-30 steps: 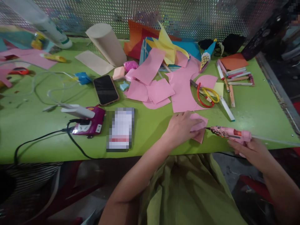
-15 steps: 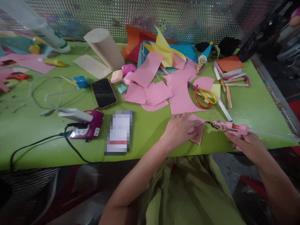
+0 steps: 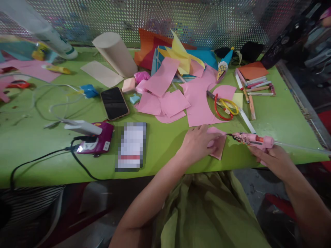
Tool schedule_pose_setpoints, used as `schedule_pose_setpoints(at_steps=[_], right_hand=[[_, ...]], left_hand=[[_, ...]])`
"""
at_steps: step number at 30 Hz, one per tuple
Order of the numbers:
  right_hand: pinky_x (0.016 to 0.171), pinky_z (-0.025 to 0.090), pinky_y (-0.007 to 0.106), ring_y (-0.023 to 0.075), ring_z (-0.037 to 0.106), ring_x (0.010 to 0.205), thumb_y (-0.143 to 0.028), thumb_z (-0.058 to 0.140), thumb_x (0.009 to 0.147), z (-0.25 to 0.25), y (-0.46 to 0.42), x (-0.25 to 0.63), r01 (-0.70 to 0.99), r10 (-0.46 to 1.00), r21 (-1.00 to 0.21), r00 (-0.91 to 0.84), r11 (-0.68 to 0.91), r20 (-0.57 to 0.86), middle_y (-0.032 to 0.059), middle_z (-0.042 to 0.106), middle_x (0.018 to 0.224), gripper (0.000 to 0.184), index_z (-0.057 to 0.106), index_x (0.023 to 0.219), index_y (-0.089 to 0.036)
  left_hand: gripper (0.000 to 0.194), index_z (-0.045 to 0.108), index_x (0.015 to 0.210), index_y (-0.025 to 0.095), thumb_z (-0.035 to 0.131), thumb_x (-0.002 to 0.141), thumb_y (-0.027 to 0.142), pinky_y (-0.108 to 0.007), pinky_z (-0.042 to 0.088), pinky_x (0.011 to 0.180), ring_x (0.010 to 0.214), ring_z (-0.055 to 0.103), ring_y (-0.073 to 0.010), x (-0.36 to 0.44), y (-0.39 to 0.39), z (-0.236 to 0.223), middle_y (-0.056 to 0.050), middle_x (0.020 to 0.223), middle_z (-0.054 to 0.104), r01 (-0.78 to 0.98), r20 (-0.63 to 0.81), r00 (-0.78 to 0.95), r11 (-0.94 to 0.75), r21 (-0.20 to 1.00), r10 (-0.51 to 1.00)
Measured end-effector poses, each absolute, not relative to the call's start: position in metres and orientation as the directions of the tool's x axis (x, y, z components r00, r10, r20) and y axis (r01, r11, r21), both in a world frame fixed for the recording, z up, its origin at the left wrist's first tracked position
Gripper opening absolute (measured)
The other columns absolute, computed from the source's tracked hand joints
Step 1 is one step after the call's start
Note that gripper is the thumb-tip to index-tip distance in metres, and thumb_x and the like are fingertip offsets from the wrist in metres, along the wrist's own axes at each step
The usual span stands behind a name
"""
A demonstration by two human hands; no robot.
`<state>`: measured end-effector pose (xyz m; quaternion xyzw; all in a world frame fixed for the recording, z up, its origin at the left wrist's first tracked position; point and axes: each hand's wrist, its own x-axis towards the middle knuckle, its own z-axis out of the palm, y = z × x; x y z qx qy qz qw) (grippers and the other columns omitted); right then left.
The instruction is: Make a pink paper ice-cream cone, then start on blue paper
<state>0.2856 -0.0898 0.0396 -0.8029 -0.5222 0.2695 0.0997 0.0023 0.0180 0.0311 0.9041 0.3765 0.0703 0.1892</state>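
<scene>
My right hand [image 3: 276,160] grips a pink hot glue gun [image 3: 262,140], a clear glue stick [image 3: 292,145] jutting from its back end. The gun's dark nozzle points left, at the upper right corner of a folded piece of pink paper [image 3: 219,147]. That paper is pinched by my left hand [image 3: 195,143] close to the table's front edge; the fingertips partly hide it. Whether the nozzle touches the paper I cannot tell. Just beyond lie scissors [image 3: 224,105] with red and yellow handles and a large cut pink sheet [image 3: 198,106].
On the green table [image 3: 160,151] are a dark phone [image 3: 114,103], a second phone [image 3: 131,146] with a blurred screen, and a purple power socket [image 3: 106,137] with cables. A beige paper cylinder [image 3: 116,55], yellow folded paper [image 3: 181,57] and several markers [image 3: 258,82] lie behind.
</scene>
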Motion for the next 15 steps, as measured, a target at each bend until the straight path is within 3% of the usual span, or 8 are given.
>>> schedule_pose_setpoints(at_steps=[5, 15], right_hand=[[0.057, 0.041, 0.036, 0.0236, 0.059, 0.051, -0.078, 0.052, 0.084, 0.044, -0.088, 0.283, 0.798, 0.885, -0.419, 0.287, -0.432, -0.366, 0.0039, 0.060, 0.047, 0.064, 0.053, 0.050, -0.024], [0.057, 0.043, 0.035, 0.0238, 0.059, 0.054, -0.073, 0.058, 0.084, 0.053, -0.102, 0.275, 0.760, 0.891, -0.491, 0.258, -0.425, -0.373, 0.0033, 0.063, 0.051, 0.057, 0.056, 0.055, -0.024]], left_hand=[[0.046, 0.065, 0.140, 0.043, 0.067, 0.094, 0.042, -0.041, 0.053, 0.092, 0.104, 0.065, -0.0264, 0.002, 0.018, 0.030, -0.006, 0.117, 0.063, 0.641, 0.004, 0.710, -0.649, 0.409, 0.704], [0.047, 0.063, 0.141, 0.043, 0.066, 0.095, 0.047, -0.040, 0.052, 0.092, 0.105, 0.064, -0.0264, 0.002, 0.018, 0.032, -0.006, 0.116, 0.062, 0.648, -0.009, 0.709, -0.648, 0.400, 0.705]])
